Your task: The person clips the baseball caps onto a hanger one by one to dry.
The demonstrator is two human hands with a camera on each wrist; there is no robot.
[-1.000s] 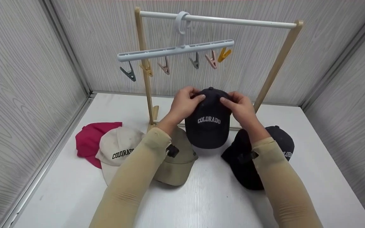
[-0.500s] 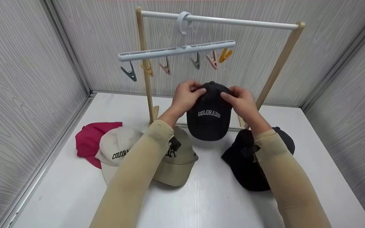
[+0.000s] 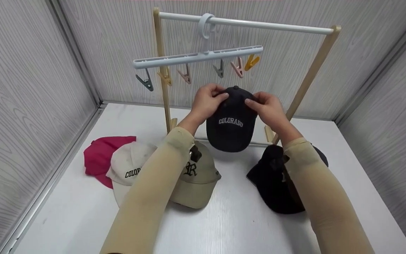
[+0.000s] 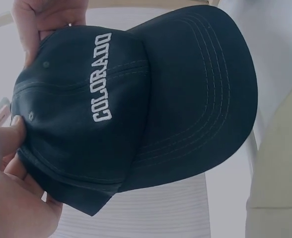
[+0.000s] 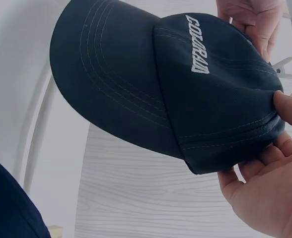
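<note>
A dark navy baseball cap point(image 3: 232, 123) with white COLORADO lettering hangs brim-down in the air between both hands. My left hand point(image 3: 205, 103) pinches its crown on the left, thumb on the front and fingers behind. On the opposite side the right hand point(image 3: 270, 110) pinches the crown the same way. Above the cap, a pale blue clip hanger point(image 3: 199, 57) hangs by its hook from a white rail. Several clips dangle from it, among them a pink clip point(image 3: 237, 67) and a grey clip point(image 3: 219, 68) near the cap's top. The cap and clips stand apart.
A wooden-legged rack point(image 3: 310, 77) with a white rail point(image 3: 266, 24) stands at the back. On the white table point(image 3: 231, 218) lie a red cap point(image 3: 100, 155), a cream cap point(image 3: 127, 162) and an olive cap point(image 3: 197, 187) at left, with black caps point(image 3: 273, 187) at right, partly behind the right forearm.
Both hands have lifted the navy cap upward, nearer the hanging clips, keeping the same pinch. The hanger and the caps on the table stay put.
</note>
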